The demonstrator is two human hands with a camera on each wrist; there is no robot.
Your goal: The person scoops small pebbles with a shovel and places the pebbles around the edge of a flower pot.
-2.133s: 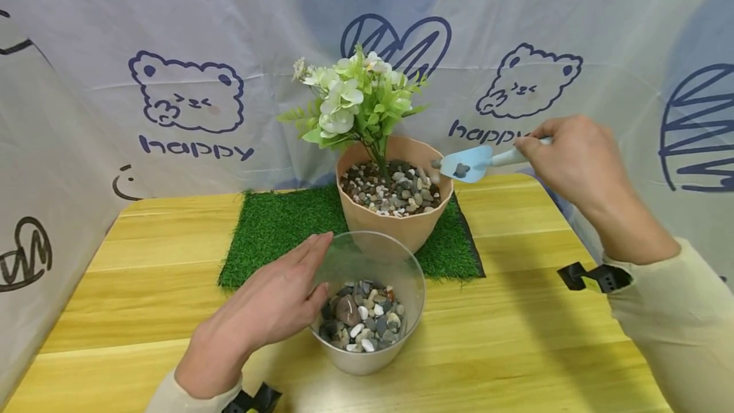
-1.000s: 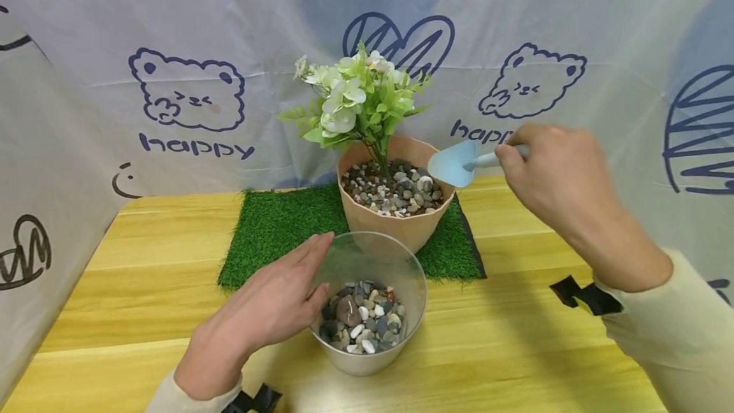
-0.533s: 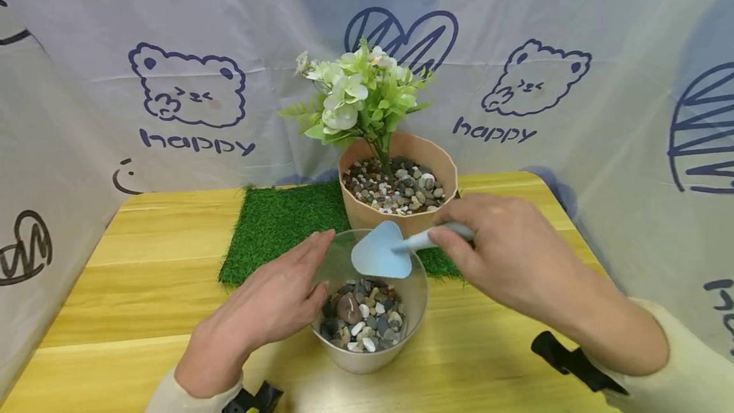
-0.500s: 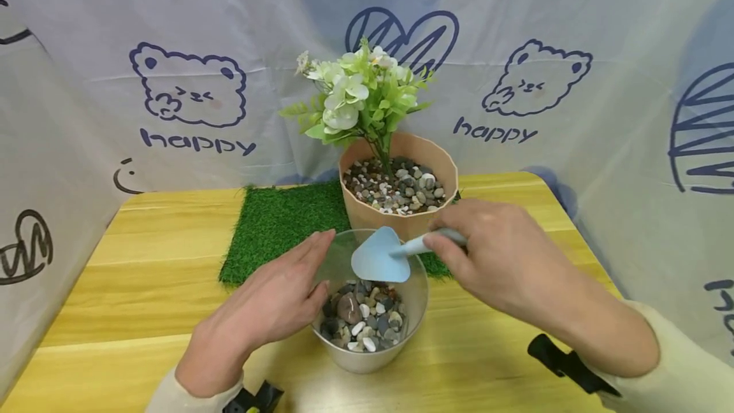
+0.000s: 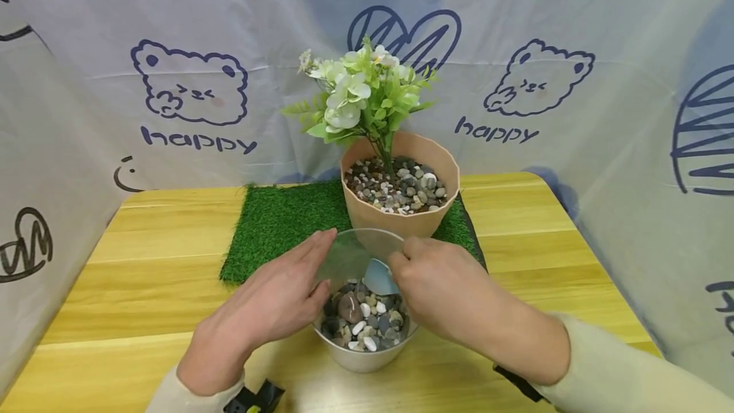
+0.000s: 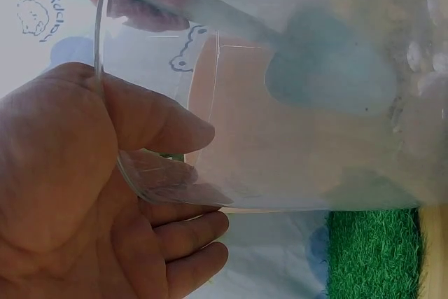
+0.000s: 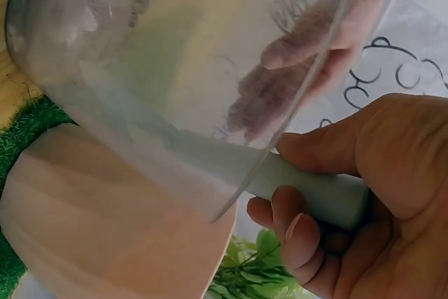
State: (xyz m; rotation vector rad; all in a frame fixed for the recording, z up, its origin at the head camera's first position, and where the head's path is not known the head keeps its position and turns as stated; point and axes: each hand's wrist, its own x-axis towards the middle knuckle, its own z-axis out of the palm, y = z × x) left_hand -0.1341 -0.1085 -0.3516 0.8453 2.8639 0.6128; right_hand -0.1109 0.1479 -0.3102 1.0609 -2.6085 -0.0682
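My left hand [image 5: 258,304] holds the rim of a clear plastic bucket [image 5: 360,362], thumb inside the wall and straight fingers along the outside. Pebbles [image 5: 367,330] of mixed colours cover its bottom. My right hand [image 5: 453,292] is at the bucket's right rim and grips the handle of a light blue trowel [image 5: 380,277]. The right wrist view shows fingers and thumb wrapped around that handle [image 7: 329,197]. Inside the bucket, the blade points down with its tip at the pebbles. In the left wrist view the trowel blade [image 6: 329,68] shows through the clear wall.
Behind the bucket stands a peach flowerpot [image 5: 367,212] with white artificial flowers [image 5: 346,97] and pebbles over brown soil. It sits on a green turf mat [image 5: 281,228] on the wooden table [image 5: 143,279]. A printed cloth [image 5: 287,18] hangs close behind.
My right hand has brought the trowel from the flowerpot's right rim, where it tipped pebbles in, left and down into the bucket. My left hand stays at the bucket rim.
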